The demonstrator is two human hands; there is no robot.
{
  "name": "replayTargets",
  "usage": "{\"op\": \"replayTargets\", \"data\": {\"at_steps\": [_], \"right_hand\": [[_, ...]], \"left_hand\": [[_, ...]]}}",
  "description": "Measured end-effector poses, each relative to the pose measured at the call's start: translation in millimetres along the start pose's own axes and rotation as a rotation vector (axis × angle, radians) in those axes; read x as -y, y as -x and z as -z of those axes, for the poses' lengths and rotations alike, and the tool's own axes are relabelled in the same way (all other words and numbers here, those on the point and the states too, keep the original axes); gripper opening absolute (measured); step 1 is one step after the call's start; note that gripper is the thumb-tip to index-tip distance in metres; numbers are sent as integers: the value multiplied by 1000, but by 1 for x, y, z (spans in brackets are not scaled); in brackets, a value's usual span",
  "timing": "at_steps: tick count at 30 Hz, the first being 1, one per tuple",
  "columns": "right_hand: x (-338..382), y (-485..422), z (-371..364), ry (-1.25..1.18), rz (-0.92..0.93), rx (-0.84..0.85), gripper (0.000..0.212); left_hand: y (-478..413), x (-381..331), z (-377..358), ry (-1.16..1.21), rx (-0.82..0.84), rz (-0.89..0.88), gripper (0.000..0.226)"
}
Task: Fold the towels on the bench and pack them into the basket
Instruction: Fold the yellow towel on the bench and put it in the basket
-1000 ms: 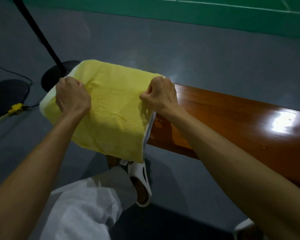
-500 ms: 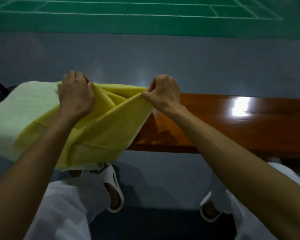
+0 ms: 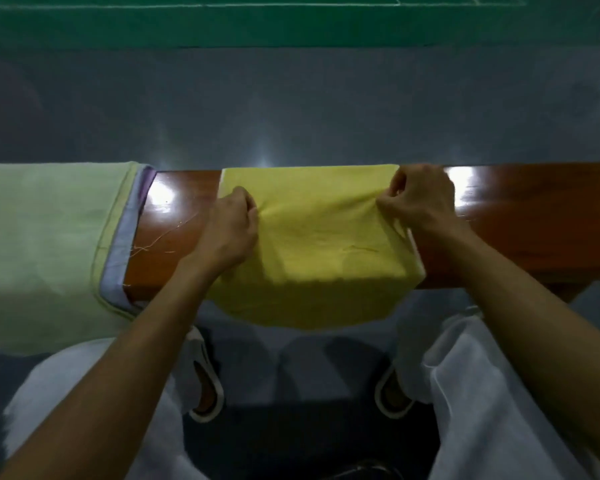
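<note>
Evidently to stretch it flat for folding, left hand (image 3: 230,230) and right hand (image 3: 420,199) each pinch the yellow towel (image 3: 326,244) draped over the bench (image 3: 534,220) front edge.

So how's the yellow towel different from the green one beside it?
The yellow towel is bright; the green towel is pale. The left hand and right hand pinch the yellow towel; nothing touches the green towel. The green towel lies on a purple cloth and runs out of frame; the yellow towel lies straight on the bench. Both hang over the bench's near edge.
</note>
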State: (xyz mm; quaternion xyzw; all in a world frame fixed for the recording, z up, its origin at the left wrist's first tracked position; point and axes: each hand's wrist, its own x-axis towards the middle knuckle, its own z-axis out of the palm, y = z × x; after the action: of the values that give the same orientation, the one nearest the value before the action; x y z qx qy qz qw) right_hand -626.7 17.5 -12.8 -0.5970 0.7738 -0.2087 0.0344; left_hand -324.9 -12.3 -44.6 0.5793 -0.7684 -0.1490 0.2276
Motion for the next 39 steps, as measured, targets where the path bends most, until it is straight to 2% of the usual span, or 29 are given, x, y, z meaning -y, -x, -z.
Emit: {"op": "replayTargets", "data": {"at_steps": [5, 9, 14, 17, 19, 22, 24, 27, 33, 39], "right_hand": [[-25, -10, 8, -20, -13, 73, 19], [-30, -6, 7, -36, -16, 198, 22], [-27, 0, -3, 45, 19, 141, 8], [-22, 8, -7, 22, 56, 59, 23], [-16, 15, -14, 35, 100, 77, 41], [-11, 26, -31, 92, 179, 255, 71], [-14, 30, -44, 150, 204, 359, 80], [-23, 32, -55, 233, 237, 393, 82], [-42, 28, -51, 219, 267, 371, 91], [-42, 29, -50, 212, 225, 362, 91]], "left_hand": [[7, -14, -4, 38, 78, -64, 4], [11, -5, -4, 1, 111, -32, 7], [14, 5, -8, -32, 161, 1, 12], [13, 5, -10, -90, 68, -44, 18], [11, 7, -14, -200, 46, -113, 39], [11, 12, -22, -299, 249, -70, 85], [14, 16, -29, -332, 314, -28, 96], [20, 15, -32, -346, 273, 3, 96], [34, 12, -37, -336, 190, 70, 101], [31, 10, -35, -307, 215, 77, 102]]}}
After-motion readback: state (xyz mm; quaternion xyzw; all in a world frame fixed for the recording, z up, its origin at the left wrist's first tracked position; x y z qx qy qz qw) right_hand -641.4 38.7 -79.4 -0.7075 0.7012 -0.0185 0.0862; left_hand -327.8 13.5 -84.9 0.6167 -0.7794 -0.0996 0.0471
